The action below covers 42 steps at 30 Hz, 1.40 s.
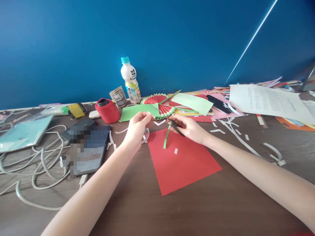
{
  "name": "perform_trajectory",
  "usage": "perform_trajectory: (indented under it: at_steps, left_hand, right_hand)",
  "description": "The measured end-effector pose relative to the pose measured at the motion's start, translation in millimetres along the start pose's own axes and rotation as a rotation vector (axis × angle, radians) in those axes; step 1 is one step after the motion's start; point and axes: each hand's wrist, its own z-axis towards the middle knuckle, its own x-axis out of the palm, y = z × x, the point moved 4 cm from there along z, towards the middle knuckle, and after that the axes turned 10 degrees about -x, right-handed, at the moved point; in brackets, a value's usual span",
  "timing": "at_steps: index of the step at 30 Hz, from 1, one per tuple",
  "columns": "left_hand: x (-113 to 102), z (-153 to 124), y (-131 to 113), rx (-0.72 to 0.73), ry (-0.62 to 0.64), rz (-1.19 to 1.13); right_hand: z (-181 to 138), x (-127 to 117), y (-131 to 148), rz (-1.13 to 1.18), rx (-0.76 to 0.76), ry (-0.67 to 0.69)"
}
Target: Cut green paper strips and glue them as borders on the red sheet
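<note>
My left hand [138, 126] is closed, its thumb and finger pinching a small white strip [151, 114]. Black-handled scissors [177, 127] are gripped in my right hand [189, 127], their blades pointing left toward that strip. Beneath both hands lies a red paper sheet [182, 165] with a small white scrap [176, 151] on it. A narrow green paper strip [166, 139] runs down over the sheet from near the scissors. Just behind the hands is a pleated red and green paper fan [155, 99], partly covered by a green paper sheet [137, 112].
A white bottle [131, 82] stands by the blue wall, with a red roll [107, 110] nearer. Leftward lie a phone [94, 150], white cables [44, 164] and a yellow-black item [76, 110]. Printed paper [268, 101] and white scraps [246, 142] lie to the right.
</note>
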Motion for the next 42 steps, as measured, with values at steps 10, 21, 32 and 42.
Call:
perform_trajectory:
  at_steps: [10,21,32,42]
  left_hand:
    - [-24,14,-22,0.237,-0.013,0.440]
    - [-13,5,-23,0.330,0.100,0.886]
    - [-7,3,-17,0.295,0.191,0.843]
    - [-8,5,-15,0.324,0.233,0.873]
  right_hand:
    - [-2,1,0,-0.680,-0.271,0.032]
    - [-4,4,1,-0.809,-0.361,0.075]
    - [-4,7,3,-0.789,-0.344,0.137]
    - [-3,8,2,-0.767,-0.331,0.175]
